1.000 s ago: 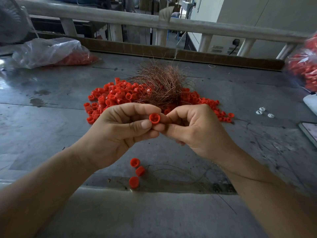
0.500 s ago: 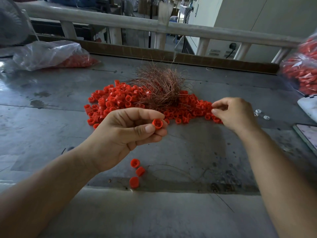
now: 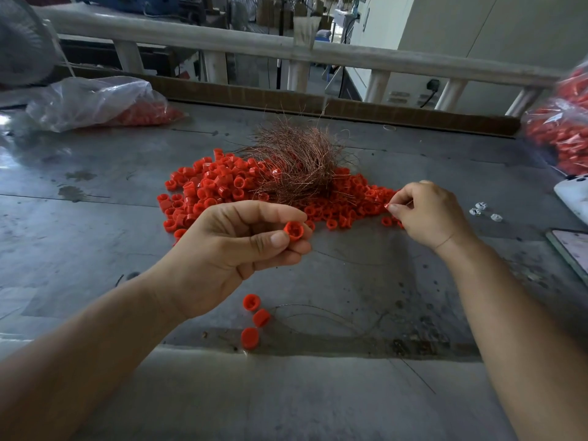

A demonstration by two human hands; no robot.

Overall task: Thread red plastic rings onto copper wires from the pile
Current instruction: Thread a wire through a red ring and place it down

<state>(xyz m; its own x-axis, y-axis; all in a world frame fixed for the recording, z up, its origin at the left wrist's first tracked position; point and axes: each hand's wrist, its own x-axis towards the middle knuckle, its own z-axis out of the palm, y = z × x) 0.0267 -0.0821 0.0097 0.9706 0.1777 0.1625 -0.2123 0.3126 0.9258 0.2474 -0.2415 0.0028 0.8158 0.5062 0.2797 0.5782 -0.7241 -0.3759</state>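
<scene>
Now pinching one red ring (image 3: 294, 230) between thumb and curled fingers (image 3: 261, 214) of the left hand (image 3: 235, 249), raised above the table (image 3: 95, 243). Right hand (image 3: 426, 214) at the right edge of the ring pile (image 3: 216, 192), fingers curled, tips nipping a small reddish bit (image 3: 390, 206), too blurred to name. Copper wires (image 3: 299, 167) tangled atop the pile's middle. Three loose rings (image 3: 254, 319) nearer.

Grey worktable (image 3: 95, 237) before a pale wooden railing (image 3: 222, 47).
</scene>
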